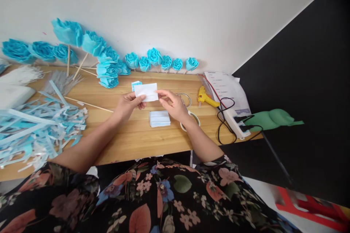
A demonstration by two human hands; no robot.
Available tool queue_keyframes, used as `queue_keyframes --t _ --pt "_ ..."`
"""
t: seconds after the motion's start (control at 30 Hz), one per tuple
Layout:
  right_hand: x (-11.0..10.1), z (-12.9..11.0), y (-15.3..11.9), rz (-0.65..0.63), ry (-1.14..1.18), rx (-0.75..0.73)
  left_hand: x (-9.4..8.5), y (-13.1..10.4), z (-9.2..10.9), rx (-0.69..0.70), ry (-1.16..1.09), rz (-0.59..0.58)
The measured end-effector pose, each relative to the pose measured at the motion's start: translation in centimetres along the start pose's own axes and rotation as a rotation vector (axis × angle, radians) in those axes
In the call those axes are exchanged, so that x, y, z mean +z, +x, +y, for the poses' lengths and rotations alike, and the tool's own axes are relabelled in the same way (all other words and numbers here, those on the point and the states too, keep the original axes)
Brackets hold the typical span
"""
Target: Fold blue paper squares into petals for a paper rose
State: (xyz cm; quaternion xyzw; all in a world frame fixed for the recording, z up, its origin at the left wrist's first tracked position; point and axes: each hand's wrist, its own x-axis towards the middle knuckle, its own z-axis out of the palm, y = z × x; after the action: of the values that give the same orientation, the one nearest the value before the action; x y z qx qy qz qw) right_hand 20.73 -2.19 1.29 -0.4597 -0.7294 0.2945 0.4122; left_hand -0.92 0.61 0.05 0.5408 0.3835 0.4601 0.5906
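A small white rectangular sheet [147, 92] is held up over the middle of the wooden table. My left hand [130, 103] pinches its left side, thumb across the front. At its right edge is my right hand [172, 102], fingers apart, fingertips at or very near the sheet; contact is hard to tell. Below the sheet lies a stack of pale folded pieces [159, 119]. A small blue-and-white piece [136, 85] rests just behind the held sheet. Two tape rolls, one behind [186, 99] and one below [194, 118] my right hand, are partly covered by it.
Blue paper flowers [108, 69] line the wall. Paper strips [41, 127] heap up at left, beside a thin stick [93, 106]. At right are a yellow glue gun [206, 97], printed sheets [232, 91], a power strip [236, 123] with black cables and a green bag [270, 119].
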Motion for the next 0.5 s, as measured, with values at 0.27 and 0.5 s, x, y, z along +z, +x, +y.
queue_keyframes --t 0.27,0.5 --pt "0.4 -0.1 0.1 0.009 -0.063 -0.121 0.2 -0.1 -0.2 -0.014 0.061 -0.087" --pt "1.2 0.4 0.1 0.036 -0.012 -0.064 0.2 0.0 -0.2 -0.034 0.175 0.007"
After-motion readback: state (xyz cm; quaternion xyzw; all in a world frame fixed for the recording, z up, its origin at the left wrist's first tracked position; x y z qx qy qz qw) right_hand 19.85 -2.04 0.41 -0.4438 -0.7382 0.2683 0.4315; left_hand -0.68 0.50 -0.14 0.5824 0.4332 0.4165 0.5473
